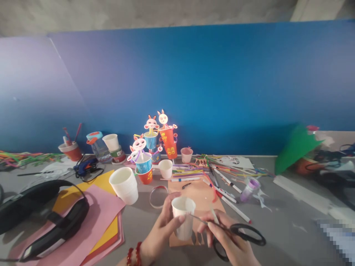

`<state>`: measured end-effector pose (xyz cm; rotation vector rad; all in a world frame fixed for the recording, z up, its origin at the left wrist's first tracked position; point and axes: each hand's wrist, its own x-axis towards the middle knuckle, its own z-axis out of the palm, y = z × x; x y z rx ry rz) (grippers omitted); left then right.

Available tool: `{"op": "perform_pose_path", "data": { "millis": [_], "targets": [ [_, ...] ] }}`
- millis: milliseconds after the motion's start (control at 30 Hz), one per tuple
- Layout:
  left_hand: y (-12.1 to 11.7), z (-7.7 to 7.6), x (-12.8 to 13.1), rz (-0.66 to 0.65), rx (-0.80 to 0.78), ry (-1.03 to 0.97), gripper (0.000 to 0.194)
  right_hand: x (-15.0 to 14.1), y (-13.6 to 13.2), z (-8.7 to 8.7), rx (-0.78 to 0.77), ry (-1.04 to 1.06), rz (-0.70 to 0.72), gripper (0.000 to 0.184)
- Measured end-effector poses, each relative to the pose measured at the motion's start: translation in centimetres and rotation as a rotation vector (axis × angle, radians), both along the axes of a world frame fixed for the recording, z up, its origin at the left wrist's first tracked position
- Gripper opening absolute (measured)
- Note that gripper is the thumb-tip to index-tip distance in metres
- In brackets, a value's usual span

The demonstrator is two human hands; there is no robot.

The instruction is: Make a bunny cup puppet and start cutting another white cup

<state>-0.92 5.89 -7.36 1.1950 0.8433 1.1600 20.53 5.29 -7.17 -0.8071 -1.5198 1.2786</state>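
My left hand (165, 223) is wrapped round a white paper cup (184, 229), held upright with its mouth facing up. My right hand (226, 232) grips a pair of black-handled scissors (248, 233). One blade points left and its tip meets the cup's wall near my left thumb; whether it has pierced the wall I cannot tell. Beneath the cup lies a sheet of orange-brown paper (194, 192). A roll of tape (159, 196) rests just beyond my left hand. Farther left stands a larger white paper cup (124, 186).
Rabbit-faced cup figures (144, 162) stand by the blue partition (194, 85). Several markers (235, 210) lie on the right, near a purple-topped jar (250, 189). Headphones (55, 221) cover part of the coloured paper stack (108, 207). A green sheet (295, 149) stands far right.
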Motion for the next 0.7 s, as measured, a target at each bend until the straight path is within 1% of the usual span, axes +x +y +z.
{"op": "perform_pose_path", "data": {
  "millis": [100,200,267,367,433,500,700],
  "targets": [
    [-0.2,0.2,0.1,-0.006,0.007,0.039,0.040,0.0,0.2,0.0,0.118,-0.110,-0.030,0.030],
    [-0.3,0.2,0.2,-0.002,0.049,0.054,0.036,-0.2,0.4,-0.1,0.225,-0.215,-0.081,0.023],
    [-0.3,0.1,0.1,0.003,0.096,0.061,0.040,-0.4,0.4,-0.2,0.314,-0.254,-0.115,0.017],
    [-0.3,-0.1,0.0,0.032,0.160,0.075,0.053,-0.6,0.4,-0.5,0.421,-0.270,-0.161,0.012],
    [-0.3,-0.1,-0.2,0.036,0.185,0.095,0.057,-0.6,0.4,-0.6,0.455,-0.291,-0.154,0.011],
    [-0.3,0.2,-0.2,0.021,0.200,0.122,0.055,-0.6,0.4,-0.4,0.472,-0.314,-0.141,0.011],
    [-0.3,0.6,0.3,0.082,0.221,0.231,0.028,-0.7,0.1,1.2,0.448,-0.371,-0.133,0.023]
  ]
}}
